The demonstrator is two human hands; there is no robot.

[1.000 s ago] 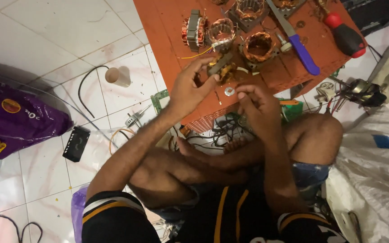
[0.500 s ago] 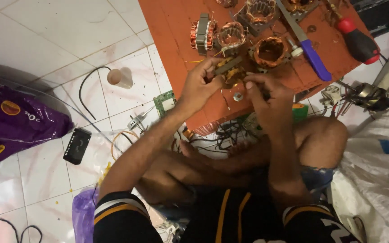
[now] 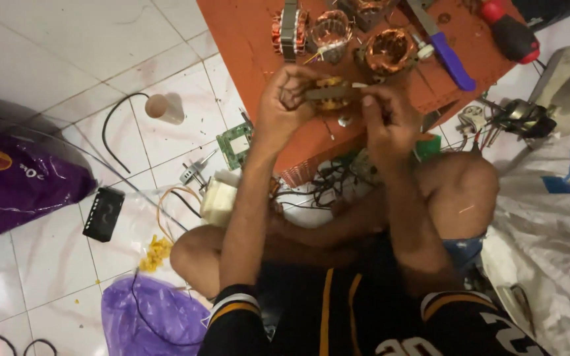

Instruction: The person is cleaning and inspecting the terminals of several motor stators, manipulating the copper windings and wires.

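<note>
My left hand (image 3: 285, 105) grips a small motor stator with a copper winding (image 3: 328, 93), held above the orange board (image 3: 245, 46). My right hand (image 3: 387, 118) pinches its right end, where a thin light wire or pin sticks out; the blur hides what exactly the fingers hold. Three more copper-wound coils lie on the board just beyond my hands: a flat-sided one (image 3: 288, 29), a round one (image 3: 330, 28) and another round one (image 3: 388, 49). A small round metal washer (image 3: 344, 121) lies on the board under my hands.
A blue-handled knife (image 3: 446, 49) and a red-handled screwdriver (image 3: 509, 33) lie on the board's far right. On the tiled floor lie a green circuit board (image 3: 233, 144), a white plastic part (image 3: 218, 198), tangled wires (image 3: 328, 181), a black box (image 3: 103, 214), purple bags (image 3: 21, 181) and a white sack (image 3: 549, 231).
Both hands have lifted the stator off the board and brought it closer to me. My view has shifted, so the board sits higher in the frame.
</note>
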